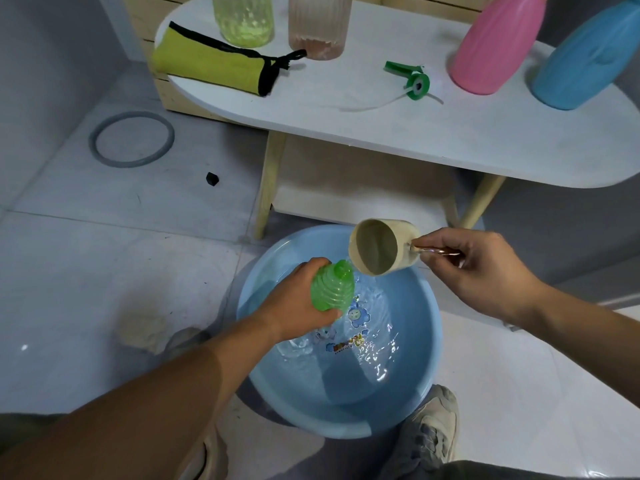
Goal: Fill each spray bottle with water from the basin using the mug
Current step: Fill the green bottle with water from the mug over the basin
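My left hand [298, 299] grips a green ribbed spray bottle [334, 289] with no cap, tilted over the blue basin [408, 414] of water on the floor. My right hand [478, 268] pinches the handle of a beige mug [381, 245], tipped on its side with its rim at the bottle's open neck. A thin stream of water runs from the mug's rim toward the bottle's mouth. The green spray head [412, 81] with its tube lies on the white table [415, 133].
On the table stand a yellow-green bottle [244, 19], a pale pink ribbed bottle [318, 26], a pink bottle [495, 46] and a blue bottle [585, 57]; a yellow cloth [211, 60] lies at the left. A grey ring [131, 138] lies on the tiled floor. My shoes [429, 434] flank the basin.
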